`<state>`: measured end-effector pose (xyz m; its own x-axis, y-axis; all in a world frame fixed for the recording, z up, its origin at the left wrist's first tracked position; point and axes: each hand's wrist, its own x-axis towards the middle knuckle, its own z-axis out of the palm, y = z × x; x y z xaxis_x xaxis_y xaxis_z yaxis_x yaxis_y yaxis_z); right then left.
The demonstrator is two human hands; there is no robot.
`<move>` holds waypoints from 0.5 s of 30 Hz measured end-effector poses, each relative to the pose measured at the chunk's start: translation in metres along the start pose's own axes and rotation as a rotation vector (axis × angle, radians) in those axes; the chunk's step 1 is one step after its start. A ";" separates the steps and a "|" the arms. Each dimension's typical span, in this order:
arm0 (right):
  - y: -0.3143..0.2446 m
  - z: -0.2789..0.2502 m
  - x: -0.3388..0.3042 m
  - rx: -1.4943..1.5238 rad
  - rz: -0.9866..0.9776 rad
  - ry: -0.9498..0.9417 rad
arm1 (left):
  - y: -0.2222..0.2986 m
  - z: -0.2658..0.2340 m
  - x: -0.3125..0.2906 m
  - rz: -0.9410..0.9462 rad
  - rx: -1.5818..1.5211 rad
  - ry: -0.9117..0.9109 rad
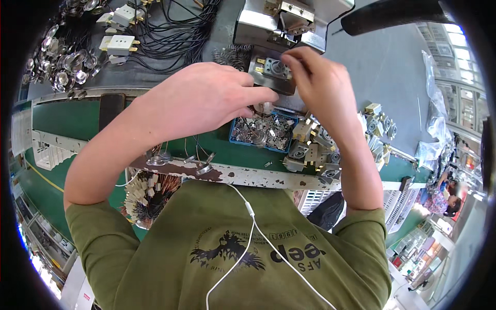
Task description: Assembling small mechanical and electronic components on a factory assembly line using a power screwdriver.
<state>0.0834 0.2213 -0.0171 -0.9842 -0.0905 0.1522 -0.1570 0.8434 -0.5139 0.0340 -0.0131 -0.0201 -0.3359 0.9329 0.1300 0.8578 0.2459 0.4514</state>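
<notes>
My left hand reaches in front of a metal fixture block. Its thumb and index finger close on a small silvery metal part, partly hidden by the fingers. On the block lies a switch-like part with a round grey centre and brass terminals. Over this part's right side my right hand is bent, thumb and fingertips pinched together. Whatever the pinch holds is too small or hidden to make out. Just below the hands sits a blue tray of small metal pieces.
Behind the block stands a metal machine. Coil springs lie to its left, with black wires, white blocks and round metal caps beyond. More switch-like parts pile up right of the tray. A dark bar overhangs the far right.
</notes>
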 end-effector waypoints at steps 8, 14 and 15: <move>0.019 -0.075 0.024 0.384 -0.620 0.822 | -0.018 -0.004 0.035 -0.150 -0.138 0.176; 0.008 -0.096 0.059 0.454 -0.271 0.764 | -0.029 0.010 0.045 -0.223 -0.026 0.017; -0.009 -0.083 0.065 0.591 -0.212 0.645 | -0.030 0.012 0.032 -0.261 -0.024 0.028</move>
<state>0.0281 0.2519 0.0671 -0.7206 0.2522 0.6458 -0.5216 0.4165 -0.7447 0.0022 0.0127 -0.0396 -0.5558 0.8308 0.0305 0.7310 0.4709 0.4939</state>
